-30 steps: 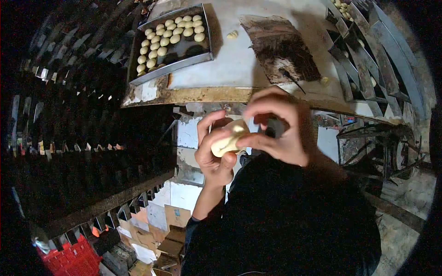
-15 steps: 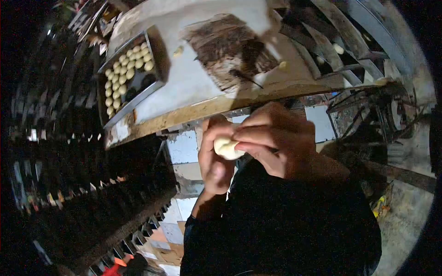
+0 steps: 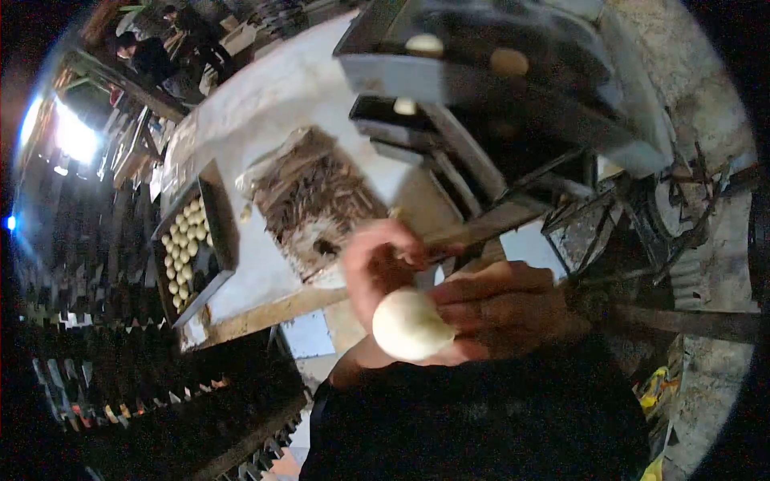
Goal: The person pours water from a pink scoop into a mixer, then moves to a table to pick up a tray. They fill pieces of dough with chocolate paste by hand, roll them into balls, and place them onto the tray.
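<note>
A smooth, pale dough ball [image 3: 409, 325] is between my two hands, close to my dark top, with a small pointed end on its right side. My left hand [image 3: 377, 260] curls behind and above it, blurred, its fingers bent. From the right, the fingers of my right hand [image 3: 513, 309] close on the pointed side, the thumb low against the ball. A dark metal tray [image 3: 224, 268] at the left of the table holds rows of similar dough balls [image 3: 186, 240].
On the white table [image 3: 257, 276] lies a worn, brown-stained sheet [image 3: 313, 200] beside a small dough scrap [image 3: 245, 213]. Stacked dark trays [image 3: 393, 76] at the right carry a few pale pieces. Two people [image 3: 152, 60] are at the far left. A dark rack [image 3: 160, 393] stands lower left.
The view has swung to the right, bringing the stacked trays and two people into view. My hands have shifted, and the dough ball now looks larger and lower, its rounded face showing.
</note>
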Demonstrator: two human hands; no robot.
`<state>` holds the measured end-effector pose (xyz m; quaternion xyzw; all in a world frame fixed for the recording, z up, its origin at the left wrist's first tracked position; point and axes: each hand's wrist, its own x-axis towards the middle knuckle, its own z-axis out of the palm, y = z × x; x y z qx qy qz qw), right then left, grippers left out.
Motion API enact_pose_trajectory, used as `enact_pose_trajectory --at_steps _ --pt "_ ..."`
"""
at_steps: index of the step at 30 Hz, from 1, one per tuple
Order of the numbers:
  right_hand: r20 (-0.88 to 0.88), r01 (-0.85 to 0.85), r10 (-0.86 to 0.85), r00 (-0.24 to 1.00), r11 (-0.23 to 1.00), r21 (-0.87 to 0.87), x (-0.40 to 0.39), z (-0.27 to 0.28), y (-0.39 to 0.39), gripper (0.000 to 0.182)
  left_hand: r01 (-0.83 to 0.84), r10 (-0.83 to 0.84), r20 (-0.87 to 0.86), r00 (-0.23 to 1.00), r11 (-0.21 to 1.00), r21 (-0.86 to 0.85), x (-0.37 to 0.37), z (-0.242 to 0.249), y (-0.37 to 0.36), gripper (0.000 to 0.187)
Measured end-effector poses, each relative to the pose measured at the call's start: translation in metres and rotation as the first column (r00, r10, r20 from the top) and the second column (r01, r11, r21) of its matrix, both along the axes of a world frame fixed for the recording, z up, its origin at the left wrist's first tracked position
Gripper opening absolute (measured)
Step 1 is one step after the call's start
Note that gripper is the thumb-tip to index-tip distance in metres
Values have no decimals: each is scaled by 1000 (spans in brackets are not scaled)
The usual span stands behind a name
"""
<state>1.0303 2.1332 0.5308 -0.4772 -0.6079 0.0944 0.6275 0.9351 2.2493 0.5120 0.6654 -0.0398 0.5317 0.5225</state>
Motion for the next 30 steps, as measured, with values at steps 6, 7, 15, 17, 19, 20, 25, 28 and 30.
enact_pose_trajectory --at_steps 6,7,15,17,19,20,25,28,30 --pt "497 189 -128 858 979 -73 72 22 -11 26 1 14 -84 996 984 175 60 26 7 23" --pt "443 339 -278 853 939 -64 70 30 -22 26 -90 123 -168 978 977 196 63 33 1 22" --pt "870 179 -119 477 983 37 104 94 -19 28 277 -125 -526 841 935 222 105 38 -11 22" --pt "703 201 -37 710 968 -151 129 116 -14 24 340 -220 -530 819 930 140 109 48 -5 36" --pt "570 259 -71 819 931 -256 162 133 4 25 451 -476 -603 640 868 -208 102 78 12 61" --pt "541 322 -131 831 906 -275 184 138 18 28 426 -570 -561 600 821 -380 97 81 15 76" --pt "765 534 -159 624 802 -269 321 73 112 36 305 -402 -455 795 912 -273 56 79 28 65" --pt "922 497 59 383 828 -259 356 24 118 40 198 -207 -271 940 978 -60 4 43 65 54" --pt "893 374 213 398 851 -369 348 47 112 48 4 -39 -214 976 987 -160 -37 14 85 49"
